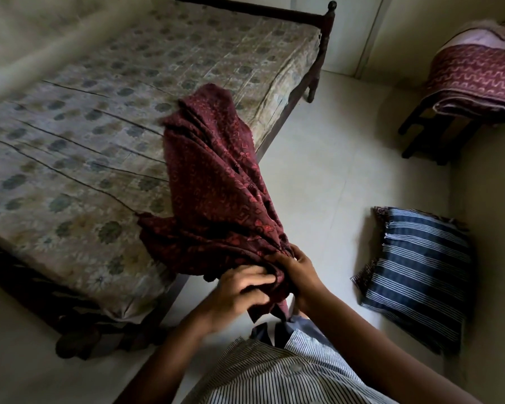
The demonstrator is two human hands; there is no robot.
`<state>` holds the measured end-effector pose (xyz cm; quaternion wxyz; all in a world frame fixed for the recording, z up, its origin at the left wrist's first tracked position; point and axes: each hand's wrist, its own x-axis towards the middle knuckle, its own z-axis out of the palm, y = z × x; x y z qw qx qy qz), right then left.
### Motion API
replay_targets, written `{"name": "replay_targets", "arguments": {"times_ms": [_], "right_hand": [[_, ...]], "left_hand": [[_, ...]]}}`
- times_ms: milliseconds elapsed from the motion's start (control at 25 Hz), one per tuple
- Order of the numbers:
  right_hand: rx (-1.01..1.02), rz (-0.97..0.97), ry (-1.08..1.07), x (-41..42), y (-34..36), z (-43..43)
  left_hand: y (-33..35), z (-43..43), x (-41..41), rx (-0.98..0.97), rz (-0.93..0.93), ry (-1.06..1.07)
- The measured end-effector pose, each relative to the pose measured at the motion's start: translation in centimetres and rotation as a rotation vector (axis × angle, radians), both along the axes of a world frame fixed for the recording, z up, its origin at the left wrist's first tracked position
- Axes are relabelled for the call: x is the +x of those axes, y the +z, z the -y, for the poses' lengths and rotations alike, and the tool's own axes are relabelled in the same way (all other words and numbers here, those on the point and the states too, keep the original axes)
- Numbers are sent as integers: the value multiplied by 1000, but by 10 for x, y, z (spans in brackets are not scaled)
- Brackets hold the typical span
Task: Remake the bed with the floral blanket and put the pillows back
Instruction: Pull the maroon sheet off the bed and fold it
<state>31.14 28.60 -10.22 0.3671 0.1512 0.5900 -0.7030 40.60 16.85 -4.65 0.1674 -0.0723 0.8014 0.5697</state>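
A dark red floral blanket [213,182] hangs bunched in the air over the bed's near right edge, fanning out from my hands toward the mattress. My left hand [239,290] and my right hand [296,272] both grip its gathered end close together in front of my body. The bed [105,112] carries a pale flower-patterned mattress with nothing else on it. A blue striped pillow [417,275] lies on the floor to my right.
A dark wooden stool [432,138] at the back right carries a folded maroon patterned quilt [475,80] and other bedding. The bed's dark wooden end rail and post [327,21] stand at the far end. Pale tiled floor [333,158] runs between bed and stool.
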Motion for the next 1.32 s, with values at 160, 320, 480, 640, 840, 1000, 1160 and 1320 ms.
{"name": "replay_targets", "arguments": {"times_ms": [160,320,480,640,840,1000,1160,1320], "right_hand": [[5,-138,57,7,13,-21],[-43,-295,199,16,45,-39],[-143,-265,195,28,61,-50],[-96,-151,16,23,48,-52],[0,-7,-133,-5,31,-42],[-64,115,-164,-22,32,-21],[-352,239,-55,-22,46,-4],[-139,44,-185,-15,29,7]], "left_hand": [[-10,37,-41,40,-30,548],[-46,60,-125,-179,172,704],[-135,130,-190,-63,408,756],[-81,100,-171,314,237,944],[-3,53,-97,517,-60,601],[12,8,-50,261,-92,332],[1,-5,-35,-171,-176,48],[9,2,-16,-165,-311,-75]]}}
